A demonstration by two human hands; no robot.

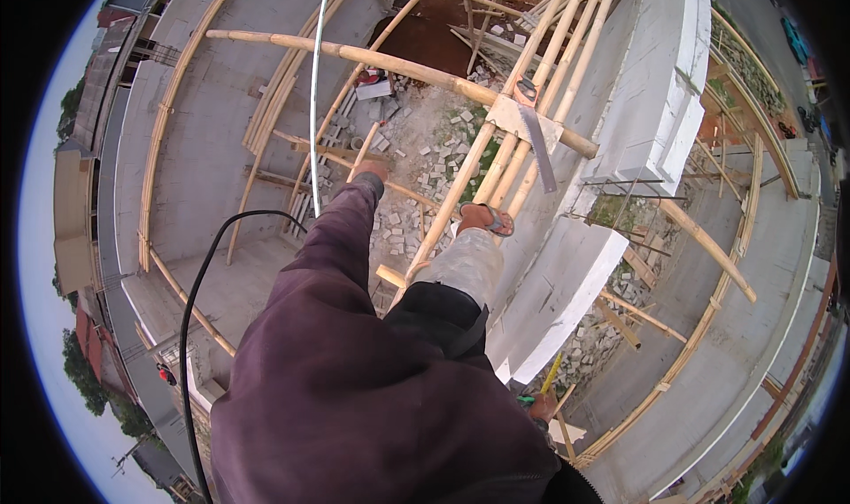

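Note:
My left arm stretches forward in a dark purple sleeve. At its end my left hand (pixel 375 168) is closed on a short bamboo pole (pixel 364 146), though its fingers show only in part. Lower right, my right hand (pixel 543 407) grips a tape measure (pixel 526 400) with some green on it; its yellow blade (pixel 552 373) sticks up beside the white block wall (pixel 560 296). My sandaled foot (pixel 485 218) rests on the bundled bamboo poles (pixel 506 172). Ahead of it, a handsaw (pixel 538 146) with an orange handle lies over a pale block (pixel 508 117).
A long bamboo crosspiece (pixel 403 65) runs across ahead of me. Broken block rubble (pixel 434 163) covers the ground far below. Grey walls (pixel 208 132) stand on the left. A black hose (pixel 185 353) curves down my left side, near a thin white rod (pixel 316 106).

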